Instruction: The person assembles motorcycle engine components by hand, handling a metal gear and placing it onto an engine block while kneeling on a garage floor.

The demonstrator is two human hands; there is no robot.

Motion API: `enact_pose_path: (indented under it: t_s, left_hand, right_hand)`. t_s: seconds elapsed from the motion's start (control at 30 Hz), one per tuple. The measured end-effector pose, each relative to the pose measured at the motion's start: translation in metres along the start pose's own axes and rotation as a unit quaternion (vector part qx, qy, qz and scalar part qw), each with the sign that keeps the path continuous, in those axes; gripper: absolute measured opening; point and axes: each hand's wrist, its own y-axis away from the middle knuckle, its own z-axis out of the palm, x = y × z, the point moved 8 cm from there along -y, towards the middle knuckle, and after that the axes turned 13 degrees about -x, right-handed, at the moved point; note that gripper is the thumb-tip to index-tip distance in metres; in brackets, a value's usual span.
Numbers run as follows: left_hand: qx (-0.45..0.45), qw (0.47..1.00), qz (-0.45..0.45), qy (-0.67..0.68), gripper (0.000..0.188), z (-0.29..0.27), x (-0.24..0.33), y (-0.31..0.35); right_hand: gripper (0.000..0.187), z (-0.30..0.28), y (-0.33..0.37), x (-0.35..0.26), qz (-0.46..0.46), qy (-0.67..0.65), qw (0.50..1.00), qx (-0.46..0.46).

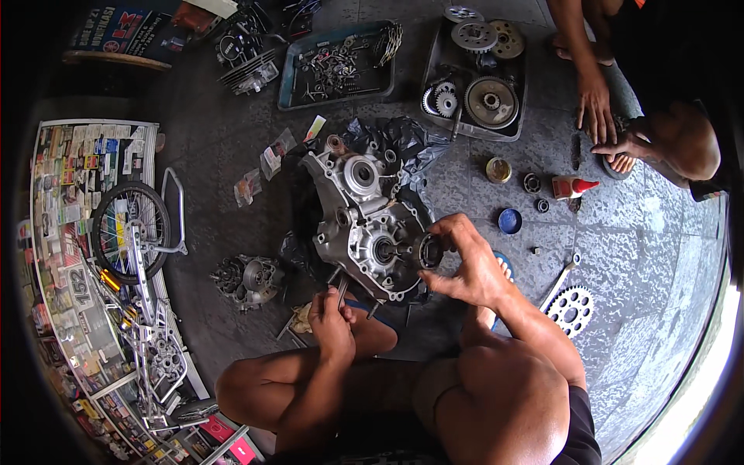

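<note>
A grey engine crankcase half [364, 225] stands tilted in front of me, its open side facing up. A short shaft [399, 249] sticks out from the round bearing seat in its lower part. Between the thumb and fingers of my right hand [474, 267] is a dark metal ring [430, 252], held just right of that shaft; whether it touches the shaft I cannot tell. My left hand [333, 324] is closed around a thin metal rod [342, 288] at the crankcase's lower left edge. Black plastic sheeting [415, 151] lies under and behind the casing.
Beyond are a tray of bolts [341, 70] and a tray of gears [492, 105]. To the right lie a bearing [532, 183], a red-capped bottle [572, 187], a blue lid [509, 222], a wrench [559, 280] and a sprocket [571, 311]. Another casing [248, 280] sits left. A co-worker's hand [595, 108] is far right.
</note>
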Motion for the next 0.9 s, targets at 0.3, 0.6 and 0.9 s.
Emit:
enact_pose_path:
  t_s: [0.3,0.6,0.9]
  left_hand:
    - [-0.005,1.0,0.007,0.006,0.02,0.001,-0.002,0.0]
    - [0.004,1.0,-0.001,-0.001,0.018,0.002,-0.001,0.0]
    - [0.0,1.0,0.004,0.003,0.02,0.0,-0.002,0.0]
  right_hand:
    - [0.061,0.03,-0.019,0.007,-0.015,-0.024,0.999,-0.042]
    - [0.057,0.052,-0.036,0.01,-0.025,-0.013,0.998,-0.059]
    - [0.057,0.055,-0.039,0.011,-0.016,-0.009,0.998,-0.068]
